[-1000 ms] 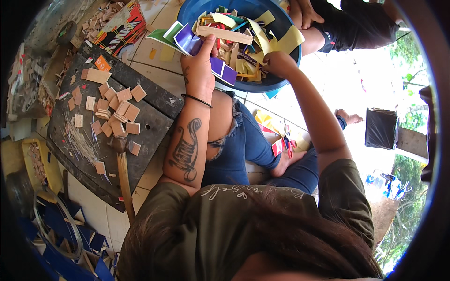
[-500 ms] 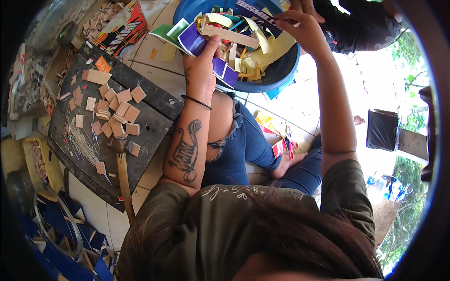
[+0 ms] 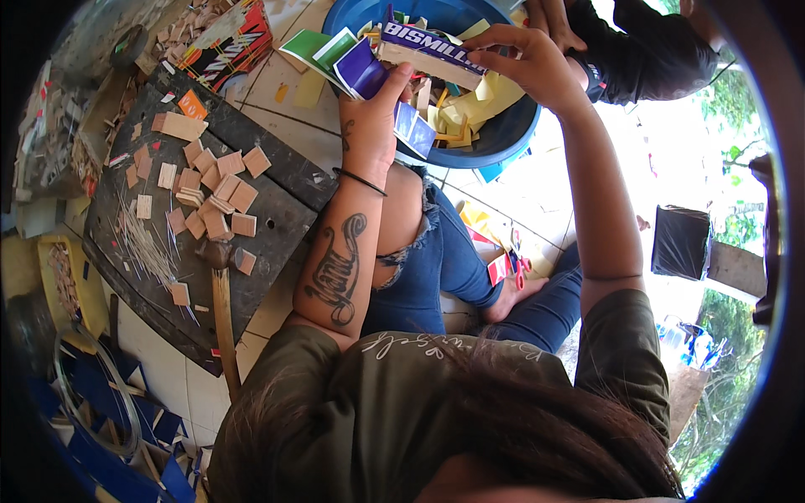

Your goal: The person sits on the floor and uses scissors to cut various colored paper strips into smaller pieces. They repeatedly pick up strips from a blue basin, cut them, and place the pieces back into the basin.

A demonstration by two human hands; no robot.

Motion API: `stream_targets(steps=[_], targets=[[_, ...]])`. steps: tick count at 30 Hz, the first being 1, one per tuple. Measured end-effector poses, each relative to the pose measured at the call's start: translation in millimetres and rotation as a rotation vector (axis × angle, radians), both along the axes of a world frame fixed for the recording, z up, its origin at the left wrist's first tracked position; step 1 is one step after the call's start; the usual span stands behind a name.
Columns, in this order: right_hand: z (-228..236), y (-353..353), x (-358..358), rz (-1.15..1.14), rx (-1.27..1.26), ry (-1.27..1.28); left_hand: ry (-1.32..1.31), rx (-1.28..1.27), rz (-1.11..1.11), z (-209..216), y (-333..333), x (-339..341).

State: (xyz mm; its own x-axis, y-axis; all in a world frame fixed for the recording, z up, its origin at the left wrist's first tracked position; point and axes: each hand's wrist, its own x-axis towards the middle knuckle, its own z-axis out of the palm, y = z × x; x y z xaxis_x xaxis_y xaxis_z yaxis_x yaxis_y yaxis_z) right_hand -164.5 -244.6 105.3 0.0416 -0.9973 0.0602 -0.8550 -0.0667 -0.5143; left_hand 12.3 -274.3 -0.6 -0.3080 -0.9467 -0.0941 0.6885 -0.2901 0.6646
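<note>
My left hand (image 3: 376, 109) is closed, its thumb over the near end of a flat pale wooden strip (image 3: 432, 64). The same hand also keeps several bent purple pieces (image 3: 366, 74) and green pieces (image 3: 312, 49) of glossy sheet under its fingers. Between the bent fingers and thumb of my right hand (image 3: 537, 65) is one end of a purple sticker strip with white lettering (image 3: 419, 39). That strip lies along the far long edge of the wood. Both hands are over a blue plastic tub (image 3: 521, 134) holding yellowish paper scraps and wooden bits.
On my left, a dark board (image 3: 285, 189) carries small wooden blocks (image 3: 222, 180), thin sticks (image 3: 144, 247) and a hammer (image 3: 220, 293). Red-handled scissors (image 3: 520, 264) lie by my foot. Another person's hand (image 3: 558, 25) is beyond the tub. A yellow container (image 3: 92, 285) stands far left.
My right hand has brought the purple strip left and down onto the wood's edge. The wooden strip in my left hand has shifted slightly right.
</note>
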Motion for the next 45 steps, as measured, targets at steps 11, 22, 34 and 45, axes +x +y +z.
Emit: stream_targets(steps=[11, 22, 34, 45], targets=[[-4, -3, -6, 0.048, 0.003, -0.023, 0.007, 0.005, 0.02, 0, 0, -1], [-3, 4, -3, 0.1, -0.051, -0.021, -0.12, -0.043, 0.057, 11, 3, 3], [-3, 9, -4, 0.073, 0.046, -0.1, -0.044, -0.037, 0.038, 2, 1, 3], [1, 11, 0, 0.075, 0.062, -0.041, -0.029, -0.026, 0.048, 1, 1, 2]])
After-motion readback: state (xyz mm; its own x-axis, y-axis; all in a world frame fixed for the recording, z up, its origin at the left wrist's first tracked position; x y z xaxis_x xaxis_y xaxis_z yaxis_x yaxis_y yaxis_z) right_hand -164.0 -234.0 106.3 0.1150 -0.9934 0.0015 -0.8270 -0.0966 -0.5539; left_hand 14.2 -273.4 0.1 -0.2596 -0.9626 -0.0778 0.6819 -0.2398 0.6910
